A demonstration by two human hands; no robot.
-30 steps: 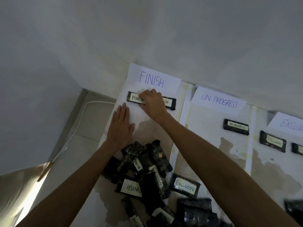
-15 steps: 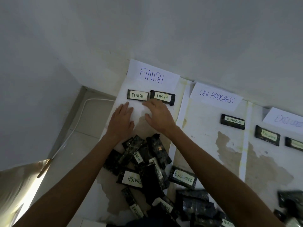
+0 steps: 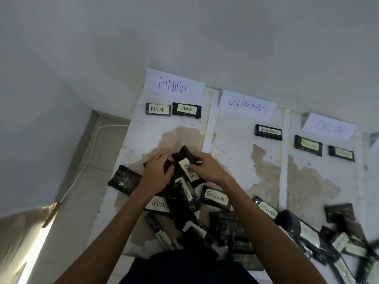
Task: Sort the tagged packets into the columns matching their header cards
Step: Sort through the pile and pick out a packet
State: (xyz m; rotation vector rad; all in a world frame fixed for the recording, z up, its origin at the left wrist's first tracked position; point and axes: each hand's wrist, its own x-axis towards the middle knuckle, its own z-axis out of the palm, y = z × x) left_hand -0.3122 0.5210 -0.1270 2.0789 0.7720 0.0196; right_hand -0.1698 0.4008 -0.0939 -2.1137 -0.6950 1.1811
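Early yet: five sorted. Two FINISH packets [image 3: 158,109] laid under FINISH card [image 3: 173,87], one ON PROGRESS packet [image 3: 268,132], two EXCLUDED packets [image 3: 308,144]. Third FINISH packet [image 3: 188,168] gripped above pile [image 3: 184,203], fingers of left hand [image 3: 156,174] and right hand [image 3: 207,169] curled round it. Most of pile judged unsorted.

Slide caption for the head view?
Left hand and right hand grip a FINISH-tagged packet over the pile, below the FINISH header card.

- A plain white wall [image 3: 184,33] rose beyond the grip.
- Pale floor tiles [image 3: 82,191] lay to its left.
- A white cable [image 3: 90,149] ran across those tiles, well left of the grip.
- A brown stain [image 3: 180,136] spread just beyond the grip, and another stain [image 3: 264,171] spread to its right.
- A bright patch of light [image 3: 34,242] fell far left and nearer.
- A dark garment [image 3: 188,267] sat nearer, below the grip.
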